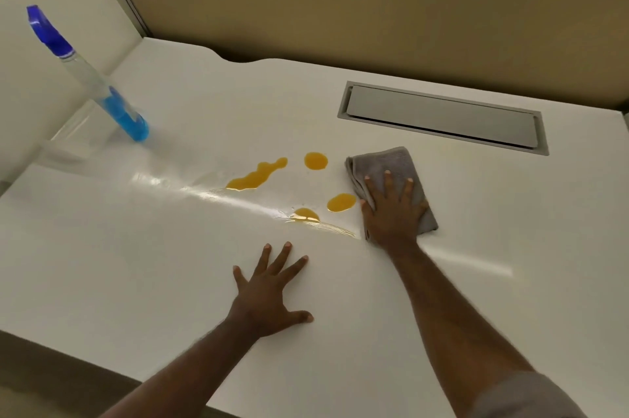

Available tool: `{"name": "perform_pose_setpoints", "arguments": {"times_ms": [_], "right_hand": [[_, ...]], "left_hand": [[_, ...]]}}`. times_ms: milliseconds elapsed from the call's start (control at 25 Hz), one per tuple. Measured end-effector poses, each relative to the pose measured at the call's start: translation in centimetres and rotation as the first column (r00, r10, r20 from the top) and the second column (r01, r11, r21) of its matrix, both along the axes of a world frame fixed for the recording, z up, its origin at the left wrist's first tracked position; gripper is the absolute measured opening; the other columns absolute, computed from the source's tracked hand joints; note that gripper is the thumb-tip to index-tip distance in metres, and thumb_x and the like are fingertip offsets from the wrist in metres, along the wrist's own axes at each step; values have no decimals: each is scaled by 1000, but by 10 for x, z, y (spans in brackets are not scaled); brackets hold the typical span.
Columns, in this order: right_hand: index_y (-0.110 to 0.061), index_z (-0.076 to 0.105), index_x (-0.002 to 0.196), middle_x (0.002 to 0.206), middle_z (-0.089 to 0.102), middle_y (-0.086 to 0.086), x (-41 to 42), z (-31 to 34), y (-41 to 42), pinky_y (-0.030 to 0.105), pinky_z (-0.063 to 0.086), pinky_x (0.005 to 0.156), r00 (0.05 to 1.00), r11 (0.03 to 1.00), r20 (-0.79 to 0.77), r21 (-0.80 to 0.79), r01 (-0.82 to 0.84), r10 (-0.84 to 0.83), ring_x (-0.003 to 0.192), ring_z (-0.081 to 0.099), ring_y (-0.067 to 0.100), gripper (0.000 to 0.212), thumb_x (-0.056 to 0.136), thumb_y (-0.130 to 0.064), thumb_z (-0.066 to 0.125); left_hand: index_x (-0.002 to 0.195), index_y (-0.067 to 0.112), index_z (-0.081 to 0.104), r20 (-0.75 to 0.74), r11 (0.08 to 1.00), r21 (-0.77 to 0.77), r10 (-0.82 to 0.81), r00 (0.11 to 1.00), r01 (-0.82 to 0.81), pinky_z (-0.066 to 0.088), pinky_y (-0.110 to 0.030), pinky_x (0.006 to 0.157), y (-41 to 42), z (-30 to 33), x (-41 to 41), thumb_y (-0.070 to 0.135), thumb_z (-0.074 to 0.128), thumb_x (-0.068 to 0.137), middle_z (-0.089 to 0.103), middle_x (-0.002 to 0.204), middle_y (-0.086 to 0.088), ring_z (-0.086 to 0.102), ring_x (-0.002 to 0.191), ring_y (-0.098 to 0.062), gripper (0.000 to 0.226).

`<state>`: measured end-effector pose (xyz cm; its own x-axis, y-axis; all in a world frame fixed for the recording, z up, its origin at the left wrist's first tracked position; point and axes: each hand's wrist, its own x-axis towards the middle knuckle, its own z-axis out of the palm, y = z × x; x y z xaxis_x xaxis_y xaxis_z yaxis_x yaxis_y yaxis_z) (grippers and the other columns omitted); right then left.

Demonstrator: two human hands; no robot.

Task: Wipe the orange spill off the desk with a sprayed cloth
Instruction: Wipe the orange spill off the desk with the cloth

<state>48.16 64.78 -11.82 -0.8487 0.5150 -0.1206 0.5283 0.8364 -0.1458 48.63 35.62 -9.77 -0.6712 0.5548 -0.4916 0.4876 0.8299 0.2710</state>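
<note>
Several orange puddles of the spill (258, 175) lie on the white desk (136, 264) near its middle. A folded grey cloth (384, 165) lies flat just right of the puddles. My right hand (391, 210) presses palm-down on the cloth with its fingers spread; the cloth's left edge is a little short of the nearest puddle (341, 202). My left hand (269, 295) rests flat on the bare desk in front of the spill, fingers spread, holding nothing. A clear spray bottle (102, 87) with a blue nozzle and blue liquid stands at the far left.
A grey metal cable hatch (442, 116) is set into the desk behind the cloth. A tan partition wall (340, 2) runs along the back. A wet, shiny streak (238, 201) crosses the desk through the spill. The desk's front edge is close to my forearms.
</note>
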Motion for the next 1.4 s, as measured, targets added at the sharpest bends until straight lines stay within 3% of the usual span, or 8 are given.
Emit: {"name": "perform_pose_setpoints", "arguments": {"times_ms": [160, 320, 560, 840, 1080, 1200, 1320, 1400], "right_hand": [[-41, 28, 148, 159, 30, 1, 61, -3, 15, 71, 25, 102, 997, 996, -36, 45, 73, -71, 142, 25, 43, 59, 91, -49, 40], [-41, 20, 151, 163, 14, 3, 27, 6, 24, 78, 18, 102, 945, 944, -1, -46, 328, -328, 145, 8, 49, 60, 95, -51, 42], [-44, 9, 151, 164, 7, -1, 23, 4, -70, 73, 7, 107, 992, 992, 7, -12, -127, 127, 148, 2, 42, 63, 93, -53, 33], [-43, 16, 151, 164, 9, 0, 44, 1, -30, 75, 16, 104, 958, 958, 2, -17, 288, -288, 147, 3, 44, 60, 95, -48, 39], [-43, 16, 151, 163, 14, 1, 27, -4, -119, 74, 12, 107, 995, 996, -37, 27, -87, 88, 147, 11, 44, 66, 91, -46, 42], [-44, 24, 149, 161, 25, -1, 49, -10, -105, 72, 17, 105, 991, 992, -112, 92, 83, -72, 145, 20, 42, 63, 89, -46, 43], [-44, 19, 151, 164, 12, 3, 5, -2, -130, 77, 9, 105, 936, 937, -55, -45, 346, -348, 147, 5, 46, 64, 92, -46, 45], [-45, 15, 151, 164, 7, 2, -21, 3, -179, 77, 5, 105, 970, 969, -45, -78, 234, -238, 147, -1, 46, 64, 92, -48, 42]], "left_hand": [[142, 62, -9, -7, 1000, -5, -9, 1000, 9, -6, -74, 107, 0, 0, -1, 90, 52, 58, -25, 155, 25, -35, 139, -10, 108], [141, 62, -9, 2, 1000, -3, -8, 1000, 8, -7, -74, 106, 0, 0, -1, 89, 53, 58, -26, 154, 25, -37, 137, -10, 107], [143, 61, -7, -13, 1000, -11, -15, 1000, 15, -7, -74, 106, 1, -1, -1, 90, 51, 58, -26, 154, 24, -35, 139, -12, 107], [143, 60, -9, 2, 1000, 3, -20, 1000, 20, -8, -75, 105, 0, -3, -1, 88, 53, 60, -27, 154, 24, -34, 141, -12, 107], [145, 56, -9, 3, 999, 7, -44, 999, 44, -6, -71, 109, -8, 3, -6, 87, 53, 63, -29, 152, 23, -32, 140, -11, 107], [143, 59, -13, -64, 998, 12, -68, 996, 69, -5, -68, 112, -45, 8, -22, 90, 46, 64, -25, 155, 23, -24, 146, -14, 103], [144, 58, -11, -88, 1000, 3, -28, 996, 29, -1, -68, 113, -89, 10, -46, 90, 46, 64, -21, 157, 23, -23, 146, -13, 103], [143, 57, -13, -102, 1000, 4, 0, 995, 0, 1, -69, 113, -111, 13, -62, 89, 49, 63, -22, 156, 22, -24, 144, -12, 106]]}}
